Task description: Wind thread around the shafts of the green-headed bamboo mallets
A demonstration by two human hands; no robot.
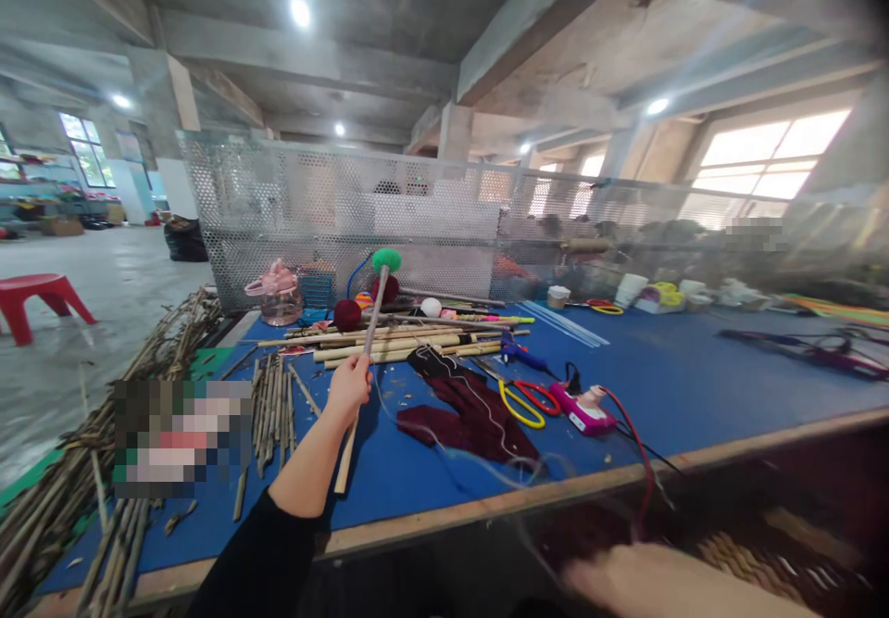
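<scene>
My left hand [351, 384] is closed around a wooden mallet [376, 314] with a round green head. The mallet leans upright over the blue table, its head up and its bare end near the table's front edge. Past that edge, low at the right, my right hand [618, 570] is smeared by motion; its fingers cannot be made out. A pale thread [479, 456] loops from near the mallet across the table toward the right. Dark red cloth [462, 400] lies right of my left hand, beside scissors [532, 401] with yellow and red handles.
Bundled sticks [274, 405] and a branch pile [62, 498] lie at the left. Behind are wooden rods [403, 349], dark red balls [347, 314] and a pink-lidded jar [280, 298]. A blue glue gun [520, 353] and magenta power strip [582, 411] with cords lie right. A perforated screen [312, 220] stands behind.
</scene>
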